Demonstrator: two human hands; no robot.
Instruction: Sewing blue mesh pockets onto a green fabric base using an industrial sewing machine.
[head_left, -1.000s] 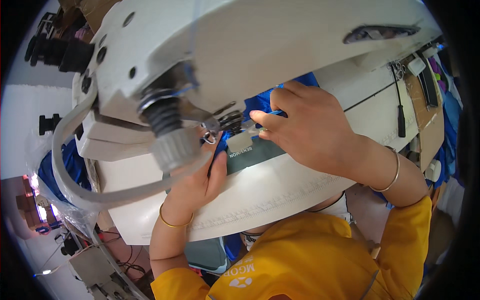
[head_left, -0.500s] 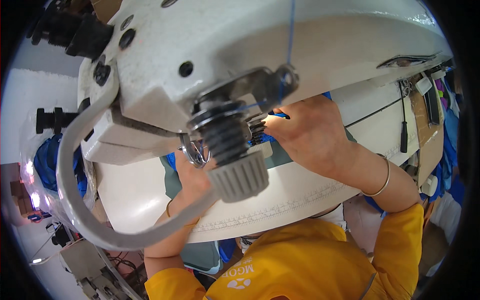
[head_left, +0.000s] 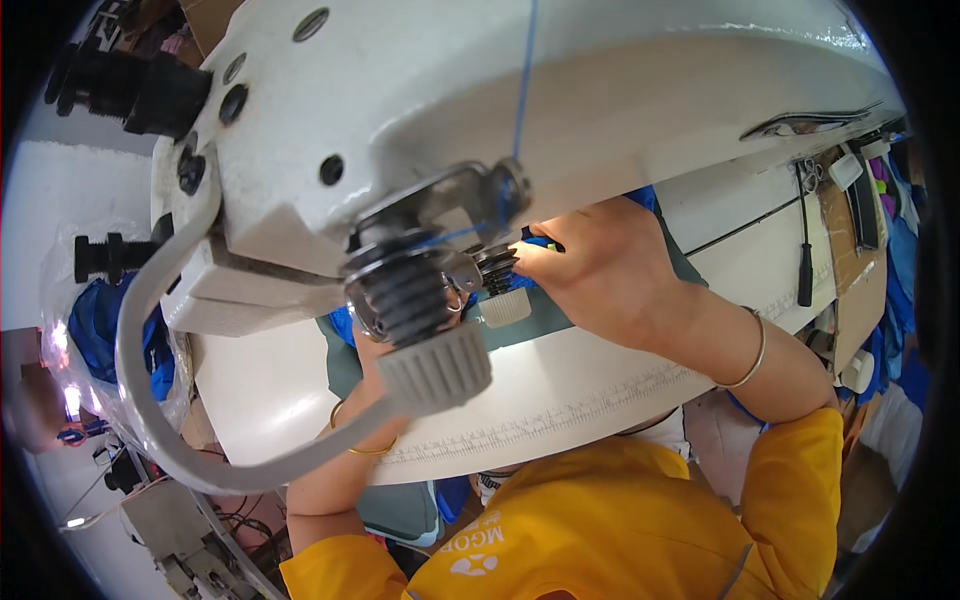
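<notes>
A white sewing machine head (head_left: pixel 600 110) fills the upper view, with blue thread (head_left: pixel 525 80) running down to its tension dial (head_left: pixel 435 370). Beneath it, grey-green fabric (head_left: pixel 555 325) lies on the machine bed, with blue fabric (head_left: pixel 342 325) on it. My right hand (head_left: pixel 610 265) rests right of the needle area, fingers bent and thumb pressed against something small, blue with a yellow-green bit, whose kind I cannot make out. Left of the dial, my left hand (head_left: pixel 370 350) is over the fabric's left part. Its fingers are hidden behind the machine parts.
A ruler scale (head_left: pixel 560 415) runs along the table's front edge. At right lie a black-handled screwdriver (head_left: pixel 806 270), small scissors (head_left: pixel 810 175) and cardboard (head_left: pixel 860 290). A plastic bag of blue material (head_left: pixel 110 330) hangs at left. A curved grey guard (head_left: pixel 150 400) bends before the machine.
The near machine parts, such as the dial and thread, have shifted left in the view. My right hand sits slightly further left, still with bent fingers. My left hand remains mostly hidden.
</notes>
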